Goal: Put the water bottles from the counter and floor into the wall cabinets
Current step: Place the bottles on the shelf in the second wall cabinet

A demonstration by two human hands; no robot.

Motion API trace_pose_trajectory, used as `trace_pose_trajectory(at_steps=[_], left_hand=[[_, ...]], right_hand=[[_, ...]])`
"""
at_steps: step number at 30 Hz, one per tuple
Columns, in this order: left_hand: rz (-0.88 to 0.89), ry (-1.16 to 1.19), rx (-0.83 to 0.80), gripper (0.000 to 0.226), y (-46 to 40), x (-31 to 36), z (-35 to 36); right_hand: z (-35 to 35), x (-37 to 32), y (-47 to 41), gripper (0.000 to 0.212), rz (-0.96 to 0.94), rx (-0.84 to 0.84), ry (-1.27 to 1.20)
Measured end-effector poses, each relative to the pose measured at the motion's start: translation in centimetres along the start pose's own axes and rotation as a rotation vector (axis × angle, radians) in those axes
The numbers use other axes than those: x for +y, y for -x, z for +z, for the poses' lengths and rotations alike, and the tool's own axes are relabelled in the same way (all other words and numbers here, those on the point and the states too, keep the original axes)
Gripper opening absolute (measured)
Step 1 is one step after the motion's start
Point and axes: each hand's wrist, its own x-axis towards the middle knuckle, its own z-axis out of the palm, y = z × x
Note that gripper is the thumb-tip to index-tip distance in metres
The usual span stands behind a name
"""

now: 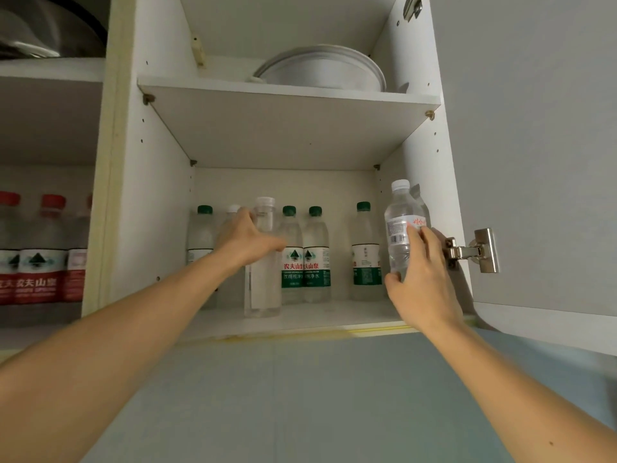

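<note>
1. Head view: I was at the placing step, both arms up into the open wall cabinet (pixel 160 202), working on its lower shelf (pixel 300 317).

2. My left hand (pixel 248 237) was closed around the tall clear bottle (pixel 263 282), fingers wrapped over its upper body. The bottle stood upright on the shelf near the front edge, at about 9 o'clock from the green-capped bottles (pixel 305 259) and partly in front of a white-capped one behind it. I judged it set down or nearly so; whether its base fully rested on the shelf I could not tell.

3. My right hand (pixel 422 272) gripped the small white-capped bottle (pixel 402 228) by its lower half, thumb on the near side, fingers over the label. It was held upright in the air at the cabinet's right front, at about 3 o'clock from a lone green-capped bottle (pixel 365 252) and close to the right wall. It was not yet on the shelf.

4. Away at 9 o'clock, the neighbouring compartment held red-capped bottles (pixel 40 252). On the upper shelf, at 12 o'clock, sat a white bowl (pixel 320 70).

5. As I judged it, the next move called for letting go with the left, then carrying the small bottle in and down into the bare stretch at the shelf's right front, at about 5 o'clock from the lone green-capped bottle, keeping clear of the door hinge (pixel 474 250) and not knocking its neighbours.
</note>
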Motion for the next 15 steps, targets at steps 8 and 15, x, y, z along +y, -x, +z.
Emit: trace_pose_trajectory(at_steps=[8,15], left_hand=[[0.015,0.011,0.032,0.064,0.0,-2.4,-0.3],[0.210,-0.230,0.203,0.103,1.4,-2.1,1.4]], right_hand=[[0.0,0.0,0.0,0.085,-0.006,0.004,-0.002],[-0.3,-0.1,0.1,0.080,-0.053,0.050,-0.075]])
